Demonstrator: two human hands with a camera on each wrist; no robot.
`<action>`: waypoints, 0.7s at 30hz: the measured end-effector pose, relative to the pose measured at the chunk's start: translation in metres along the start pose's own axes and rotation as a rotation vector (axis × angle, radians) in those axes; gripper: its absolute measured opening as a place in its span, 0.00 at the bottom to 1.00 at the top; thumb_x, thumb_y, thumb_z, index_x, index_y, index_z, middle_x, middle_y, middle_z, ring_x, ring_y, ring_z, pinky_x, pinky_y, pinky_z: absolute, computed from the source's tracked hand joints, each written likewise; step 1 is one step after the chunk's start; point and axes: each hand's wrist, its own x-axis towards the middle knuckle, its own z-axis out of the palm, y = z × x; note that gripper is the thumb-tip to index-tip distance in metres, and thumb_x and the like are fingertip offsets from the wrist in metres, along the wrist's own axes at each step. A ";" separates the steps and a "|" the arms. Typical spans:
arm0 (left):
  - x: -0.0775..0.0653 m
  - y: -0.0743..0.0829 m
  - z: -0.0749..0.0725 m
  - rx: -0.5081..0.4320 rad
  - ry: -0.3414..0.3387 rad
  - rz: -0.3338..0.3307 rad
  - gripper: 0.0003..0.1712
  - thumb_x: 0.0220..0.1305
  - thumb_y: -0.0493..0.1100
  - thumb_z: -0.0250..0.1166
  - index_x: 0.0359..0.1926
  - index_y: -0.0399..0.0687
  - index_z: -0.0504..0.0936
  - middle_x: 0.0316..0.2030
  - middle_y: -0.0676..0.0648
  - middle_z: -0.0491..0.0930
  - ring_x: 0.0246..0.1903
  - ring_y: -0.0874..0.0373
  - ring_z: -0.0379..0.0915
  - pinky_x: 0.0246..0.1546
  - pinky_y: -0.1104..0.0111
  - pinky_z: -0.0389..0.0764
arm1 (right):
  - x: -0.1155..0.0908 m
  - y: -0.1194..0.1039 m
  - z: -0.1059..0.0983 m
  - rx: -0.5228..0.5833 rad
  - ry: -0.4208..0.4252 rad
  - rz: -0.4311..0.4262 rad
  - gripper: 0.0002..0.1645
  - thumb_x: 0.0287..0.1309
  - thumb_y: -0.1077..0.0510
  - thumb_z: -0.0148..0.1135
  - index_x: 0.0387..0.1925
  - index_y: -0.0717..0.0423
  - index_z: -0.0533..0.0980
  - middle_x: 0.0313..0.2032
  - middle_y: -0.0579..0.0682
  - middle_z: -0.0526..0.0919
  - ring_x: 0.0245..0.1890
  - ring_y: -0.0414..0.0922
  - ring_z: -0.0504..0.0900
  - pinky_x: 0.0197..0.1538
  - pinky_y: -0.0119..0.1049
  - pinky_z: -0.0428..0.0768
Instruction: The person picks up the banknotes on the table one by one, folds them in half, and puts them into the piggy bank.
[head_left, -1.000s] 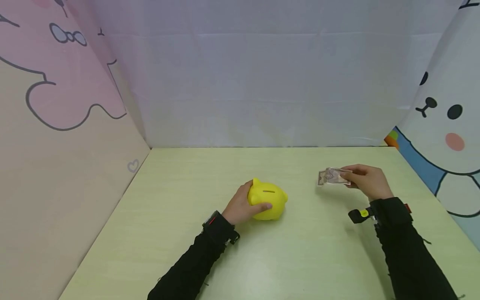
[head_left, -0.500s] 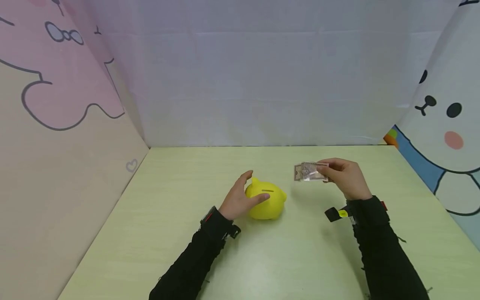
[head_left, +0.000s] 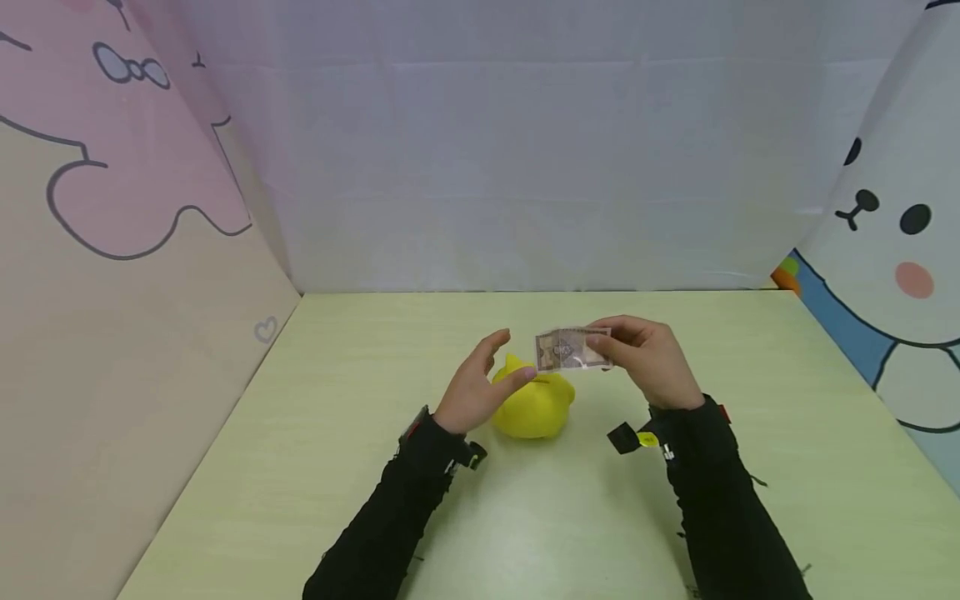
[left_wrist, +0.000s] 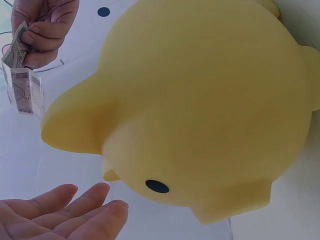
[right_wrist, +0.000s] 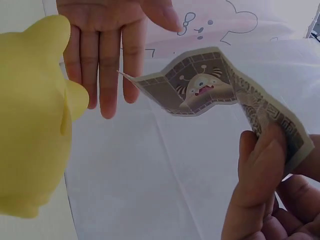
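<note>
A yellow piggy bank with a slot in its top stands on the table in the head view. Beside its left side my left hand is raised, fingers extended and thumb overlapping the bank in this view. My right hand pinches one end of a creased toy banknote between thumb and fingers. The note's free end reaches left, above the bank's back and near the left thumb. Seen from the right wrist, the banknote is bent and shows a cartoon face. In the left wrist view the piggy bank shows an ear, an eye and a snout.
The pale green table runs back to a white cloth wall. Pink and beige cartoon panels rise on the left. On the right stands a bear-printed panel.
My left hand has let go of the piggy bank and lifted slightly off it. The right hand has carried the banknote leftward to the bank, which has stayed in place.
</note>
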 end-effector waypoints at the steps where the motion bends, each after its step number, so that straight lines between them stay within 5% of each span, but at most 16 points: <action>1: 0.000 0.000 0.000 -0.014 0.003 0.015 0.47 0.66 0.60 0.63 0.76 0.49 0.51 0.75 0.45 0.54 0.76 0.49 0.47 0.75 0.58 0.56 | 0.000 -0.001 0.002 0.008 -0.005 0.001 0.20 0.66 0.58 0.61 0.52 0.71 0.77 0.32 0.36 0.82 0.31 0.38 0.77 0.37 0.27 0.81; 7: 0.000 -0.001 -0.004 -0.155 0.009 0.044 0.35 0.72 0.53 0.57 0.74 0.46 0.58 0.70 0.42 0.65 0.71 0.48 0.60 0.70 0.61 0.66 | -0.001 0.000 0.013 0.048 -0.025 -0.004 0.19 0.66 0.59 0.61 0.50 0.72 0.77 0.33 0.37 0.83 0.31 0.38 0.77 0.37 0.26 0.81; 14: 0.002 0.001 -0.007 -0.263 -0.021 0.040 0.25 0.73 0.42 0.57 0.66 0.37 0.70 0.55 0.32 0.77 0.53 0.42 0.78 0.56 0.61 0.81 | -0.001 0.003 0.017 0.068 -0.040 -0.017 0.18 0.66 0.60 0.60 0.50 0.72 0.77 0.31 0.37 0.83 0.30 0.39 0.75 0.34 0.28 0.78; 21: 0.002 0.002 -0.007 -0.344 -0.005 -0.007 0.25 0.69 0.35 0.60 0.65 0.35 0.69 0.45 0.39 0.79 0.39 0.62 0.80 0.49 0.60 0.85 | -0.001 0.007 0.017 0.074 -0.047 -0.070 0.16 0.66 0.62 0.60 0.49 0.72 0.78 0.28 0.38 0.80 0.27 0.40 0.73 0.32 0.30 0.77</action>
